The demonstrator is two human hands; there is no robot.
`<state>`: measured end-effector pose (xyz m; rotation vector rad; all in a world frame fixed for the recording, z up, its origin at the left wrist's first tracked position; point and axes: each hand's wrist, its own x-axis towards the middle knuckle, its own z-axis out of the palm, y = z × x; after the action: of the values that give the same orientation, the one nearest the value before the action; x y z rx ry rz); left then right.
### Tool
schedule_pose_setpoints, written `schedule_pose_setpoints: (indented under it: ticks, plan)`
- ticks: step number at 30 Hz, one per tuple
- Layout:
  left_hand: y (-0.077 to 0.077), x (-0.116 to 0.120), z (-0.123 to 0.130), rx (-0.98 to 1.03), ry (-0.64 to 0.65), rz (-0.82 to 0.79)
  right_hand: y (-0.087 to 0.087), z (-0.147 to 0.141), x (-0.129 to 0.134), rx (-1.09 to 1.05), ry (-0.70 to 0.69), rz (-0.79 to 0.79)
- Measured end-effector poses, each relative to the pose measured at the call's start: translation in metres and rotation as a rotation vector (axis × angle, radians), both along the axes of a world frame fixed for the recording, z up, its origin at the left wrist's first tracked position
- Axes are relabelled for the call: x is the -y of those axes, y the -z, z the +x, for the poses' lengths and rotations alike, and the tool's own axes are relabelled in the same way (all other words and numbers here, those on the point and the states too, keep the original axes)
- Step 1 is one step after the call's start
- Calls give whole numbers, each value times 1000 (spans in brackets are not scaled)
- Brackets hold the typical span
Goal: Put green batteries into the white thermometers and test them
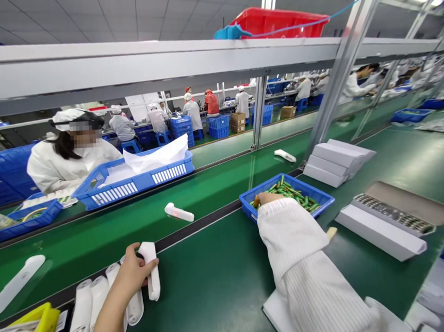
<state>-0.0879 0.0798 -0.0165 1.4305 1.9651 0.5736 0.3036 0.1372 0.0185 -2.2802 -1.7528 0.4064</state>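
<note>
My left hand [138, 266] is closed around a white plastic handheld housing [153, 285], shaped like a forehead thermometer, at the near edge of the belt. Several similar white housings [82, 307] lie side by side next to my left forearm, which partly covers them. At the centre right, my right hand [268, 197] reaches into a shallow blue tray [322, 200] full of small green-and-gold batteries [293, 194]. Its fingers are mostly hidden, so I cannot make out whether they hold a battery. The white striped sleeve covers that arm.
White housings [178, 212] lie on the green conveyor belt [134, 211]. White boxes [336, 161] and an open carton of metal-ended cells [394, 213] stand right. A yellow bin [40, 330] sits lower left. Across the belt, a co-worker [73, 157] sits near a blue basket [140, 183].
</note>
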Motion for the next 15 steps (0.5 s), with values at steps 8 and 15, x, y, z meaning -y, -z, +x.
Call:
schedule_pose_setpoints:
  ticks: [8, 15]
  plan:
    - [-55, 22, 28, 893, -72, 98, 0, -7, -5, -68, 17, -149]
    - [-69, 32, 40, 1390, -176, 293, -18, -11, -3, -69, 120, 10]
